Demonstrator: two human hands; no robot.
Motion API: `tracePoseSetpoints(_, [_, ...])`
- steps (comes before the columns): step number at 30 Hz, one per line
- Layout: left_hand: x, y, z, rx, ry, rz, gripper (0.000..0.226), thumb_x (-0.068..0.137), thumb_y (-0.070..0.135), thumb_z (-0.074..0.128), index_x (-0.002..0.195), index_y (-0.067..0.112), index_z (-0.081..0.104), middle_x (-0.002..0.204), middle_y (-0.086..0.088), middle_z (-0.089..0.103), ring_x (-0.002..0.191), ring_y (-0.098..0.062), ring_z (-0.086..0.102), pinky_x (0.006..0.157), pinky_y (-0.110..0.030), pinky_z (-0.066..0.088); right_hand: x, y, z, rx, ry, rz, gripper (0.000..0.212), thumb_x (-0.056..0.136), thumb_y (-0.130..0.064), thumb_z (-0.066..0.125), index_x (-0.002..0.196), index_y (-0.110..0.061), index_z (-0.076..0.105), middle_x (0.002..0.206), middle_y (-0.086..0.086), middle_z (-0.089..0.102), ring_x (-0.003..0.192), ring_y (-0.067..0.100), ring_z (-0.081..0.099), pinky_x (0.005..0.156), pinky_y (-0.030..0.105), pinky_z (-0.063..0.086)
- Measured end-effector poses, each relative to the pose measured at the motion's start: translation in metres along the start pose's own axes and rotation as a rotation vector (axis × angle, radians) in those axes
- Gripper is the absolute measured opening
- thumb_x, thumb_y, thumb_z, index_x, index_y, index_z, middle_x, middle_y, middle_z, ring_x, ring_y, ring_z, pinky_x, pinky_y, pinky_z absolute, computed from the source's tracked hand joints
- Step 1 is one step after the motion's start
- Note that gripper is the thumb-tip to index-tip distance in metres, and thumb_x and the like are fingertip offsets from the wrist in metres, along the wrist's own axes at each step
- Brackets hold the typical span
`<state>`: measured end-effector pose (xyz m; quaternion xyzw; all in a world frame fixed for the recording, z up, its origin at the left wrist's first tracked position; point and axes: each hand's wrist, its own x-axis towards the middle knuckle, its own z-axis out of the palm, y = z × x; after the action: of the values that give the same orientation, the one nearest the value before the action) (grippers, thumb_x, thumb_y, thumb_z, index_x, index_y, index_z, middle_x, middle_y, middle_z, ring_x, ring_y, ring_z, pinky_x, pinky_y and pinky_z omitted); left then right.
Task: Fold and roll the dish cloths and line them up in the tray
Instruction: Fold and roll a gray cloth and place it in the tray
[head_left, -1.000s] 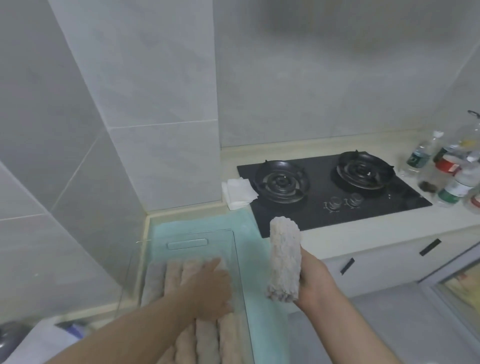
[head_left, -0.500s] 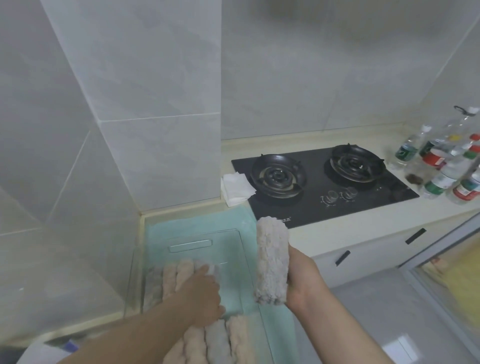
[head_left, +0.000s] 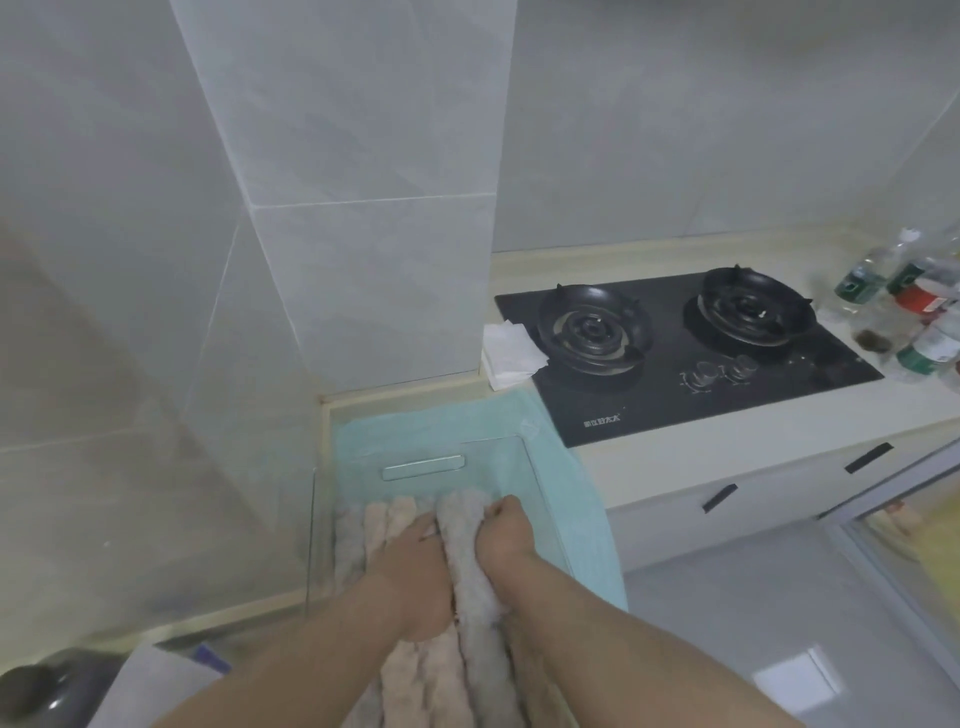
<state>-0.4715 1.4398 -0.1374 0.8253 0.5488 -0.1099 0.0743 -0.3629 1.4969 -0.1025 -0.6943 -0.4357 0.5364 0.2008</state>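
Beige rolled dish cloth (head_left: 467, 556), judged soft and easily unrolled, is best gripped mid-length; right hand (head_left: 506, 538) fingers are curled round it.

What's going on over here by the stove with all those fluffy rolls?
A person is lining up dish cloths in a clear tray, which sits on a mint towel beside the gas stove. The right hand grips one rolled cloth and sets it at the right end of the row. The left hand rests on the rolled cloths already in place.
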Motion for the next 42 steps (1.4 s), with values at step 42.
tracePoseSetpoints(42, [-0.026, 0.036, -0.030, -0.119, 0.012, -0.109, 0.027, 0.094, 0.019, 0.040, 0.106, 0.009, 0.062, 0.114, -0.007, 0.055, 0.112, -0.028, 0.049, 0.096, -0.035, 0.037, 0.000, -0.059, -0.046, -0.873, -0.299, -0.479, 0.044, 0.090, -0.004, 0.039, 0.132, -0.011, 0.052, 0.139, 0.007, 0.050, 0.127, 0.023, 0.046, 0.098, 0.024, 0.037])
